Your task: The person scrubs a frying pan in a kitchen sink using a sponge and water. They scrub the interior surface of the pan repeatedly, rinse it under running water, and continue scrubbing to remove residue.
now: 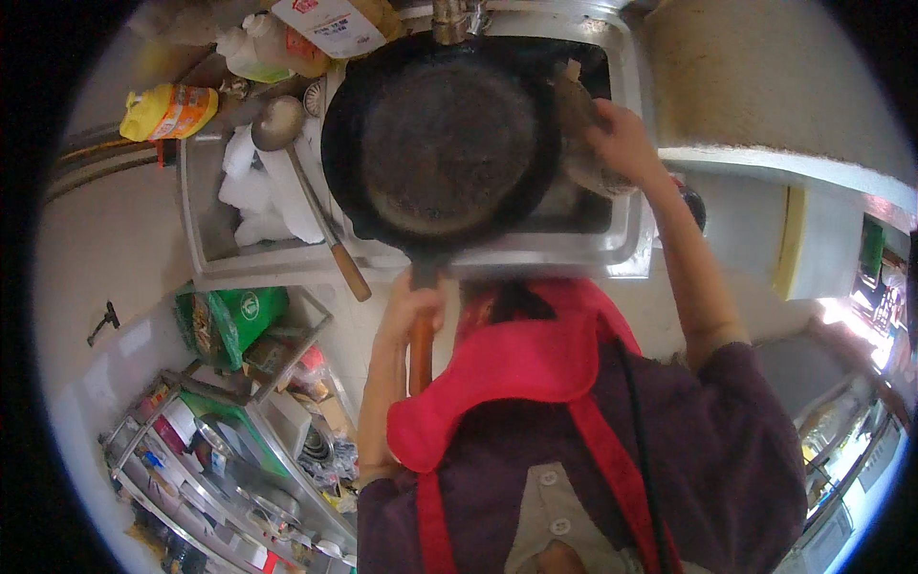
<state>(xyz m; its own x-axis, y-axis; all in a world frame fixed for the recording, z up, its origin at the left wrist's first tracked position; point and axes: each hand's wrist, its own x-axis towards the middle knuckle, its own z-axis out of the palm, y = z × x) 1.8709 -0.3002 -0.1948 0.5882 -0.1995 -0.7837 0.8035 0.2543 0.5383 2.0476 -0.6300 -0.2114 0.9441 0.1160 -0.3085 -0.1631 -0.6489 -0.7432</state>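
A large black pan point(448, 143) is held over the stainless steel sink point(635, 247), its inside facing up beneath the tap point(450, 21). Its wooden handle point(421, 351) points towards my body, and my left hand point(410, 308) is wrapped around it near the pan. On the pan's right side, my right hand point(622, 140) grips a blurred brownish-grey item point(574, 104), whose kind I cannot tell. That item is close to the pan's rim; whether they touch is unclear.
Left of the pan lies a ladle point(280, 123) with a wooden handle, across a basin holding white crumpled material point(265, 194). A yellow bottle point(171, 113) and white jugs point(254, 46) stand behind. Below left are a green bin point(240, 319) and a cluttered metal rack point(237, 459).
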